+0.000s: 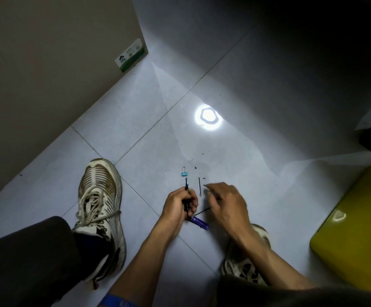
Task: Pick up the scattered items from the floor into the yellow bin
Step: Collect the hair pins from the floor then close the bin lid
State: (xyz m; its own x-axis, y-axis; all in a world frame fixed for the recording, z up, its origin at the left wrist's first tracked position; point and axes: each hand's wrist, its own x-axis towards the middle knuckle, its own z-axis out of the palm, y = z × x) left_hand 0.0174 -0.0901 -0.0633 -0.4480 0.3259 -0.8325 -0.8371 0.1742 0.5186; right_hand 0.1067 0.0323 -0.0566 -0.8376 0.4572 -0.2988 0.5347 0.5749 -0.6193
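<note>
left hand (181,203): a bundle of black hairpins (187,197) is being gripped in curled fingers | right hand (225,201): one hairpin (204,185) is being pinched at the fingertips | floor (149,120): loose hairpin (199,187) and blue binder clip (184,172) are lying just ahead, purple pen (200,222) beneath the hands | yellow bin (355,229): is sitting well to the right

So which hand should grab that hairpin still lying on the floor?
Right hand: its fingertips are already beside the loose hairpin, and the left hand is full, gripping a bundle of pins.
</note>
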